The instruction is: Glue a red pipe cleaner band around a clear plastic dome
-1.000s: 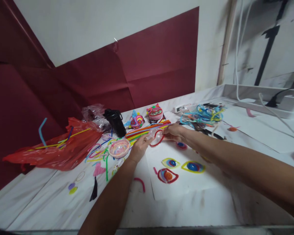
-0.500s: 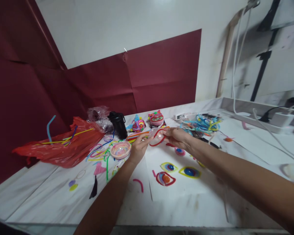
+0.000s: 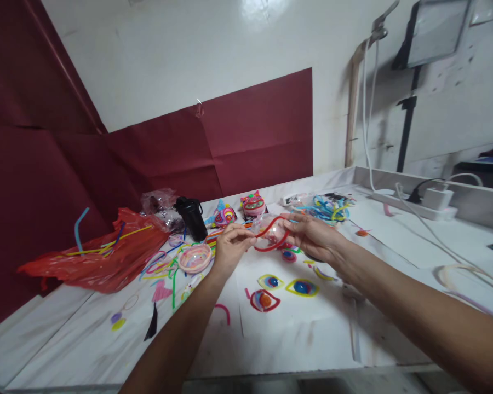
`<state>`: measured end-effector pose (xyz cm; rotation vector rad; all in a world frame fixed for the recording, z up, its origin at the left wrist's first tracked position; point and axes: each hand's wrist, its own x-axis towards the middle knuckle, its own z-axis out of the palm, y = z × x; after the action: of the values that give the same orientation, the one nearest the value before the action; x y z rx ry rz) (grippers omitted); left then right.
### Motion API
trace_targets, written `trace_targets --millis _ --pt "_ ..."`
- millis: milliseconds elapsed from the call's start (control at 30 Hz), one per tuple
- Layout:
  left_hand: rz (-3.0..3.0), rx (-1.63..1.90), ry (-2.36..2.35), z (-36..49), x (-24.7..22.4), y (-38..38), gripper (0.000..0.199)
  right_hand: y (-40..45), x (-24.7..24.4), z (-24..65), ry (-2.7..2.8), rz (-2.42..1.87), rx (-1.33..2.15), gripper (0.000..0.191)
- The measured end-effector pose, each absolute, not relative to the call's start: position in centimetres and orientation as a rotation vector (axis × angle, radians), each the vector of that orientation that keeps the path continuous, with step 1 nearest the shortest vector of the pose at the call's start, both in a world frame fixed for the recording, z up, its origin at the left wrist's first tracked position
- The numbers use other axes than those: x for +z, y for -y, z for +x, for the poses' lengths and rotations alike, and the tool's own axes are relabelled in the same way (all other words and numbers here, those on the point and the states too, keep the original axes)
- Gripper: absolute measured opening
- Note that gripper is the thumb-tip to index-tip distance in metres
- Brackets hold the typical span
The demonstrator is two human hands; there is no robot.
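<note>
My left hand (image 3: 233,247) pinches the left end of a red fuzzy strip (image 3: 271,249) between thumb and fingers. My right hand (image 3: 312,235) holds the strip's right side together with a clear rounded plastic piece (image 3: 267,224). The strip curves in a wavy loop in front of the clear piece, above the table. Below the hands, a white sheet (image 3: 287,323) carries two yellow-rimmed eye shapes (image 3: 302,288) and a red-rimmed one with an orange centre (image 3: 265,300).
A pink bowl (image 3: 194,258), black bottle (image 3: 191,219) and red plastic bag (image 3: 102,262) lie left. Two colourful decorated pieces (image 3: 253,204) stand behind the hands. Blue and yellow strips (image 3: 324,208) and a power strip (image 3: 414,203) are at the right.
The view has shifted, so the scene sits further left. The red strip now shows a wider loop, and my right hand's fingers are more spread behind it.
</note>
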<state>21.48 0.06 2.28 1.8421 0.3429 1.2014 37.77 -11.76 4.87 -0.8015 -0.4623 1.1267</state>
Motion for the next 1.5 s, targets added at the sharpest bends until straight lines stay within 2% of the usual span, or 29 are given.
trace_targets --millis 133,400,533,800,1067,1500 --pt "1.642 0.940 -0.443 21.9 3.4 1.6 0.025 13.0 4.6 38.3 0.463 -0.762 1.135 0.028" --pt "1.312 0.637 -0.589 22.5 3.3 3.6 0.052 14.5 3.2 39.8 0.453 -0.684 1.143 0.029" --pt "1.119 0.539 -0.411 23.4 2.6 4.6 0.046 14.7 2.6 40.3 0.438 -0.655 1.143 0.032" --pt "0.821 0.774 -0.388 25.7 2.1 7.1 0.024 14.5 1.9 40.4 0.424 -0.568 1.085 0.035" --pt "1.030 0.814 -0.261 27.0 1.7 9.5 0.039 14.2 2.0 39.6 0.406 -0.502 1.043 0.032" --pt "1.104 0.932 -0.207 27.8 1.6 8.5 0.029 14.5 1.5 38.2 0.445 -0.619 1.107 0.021"
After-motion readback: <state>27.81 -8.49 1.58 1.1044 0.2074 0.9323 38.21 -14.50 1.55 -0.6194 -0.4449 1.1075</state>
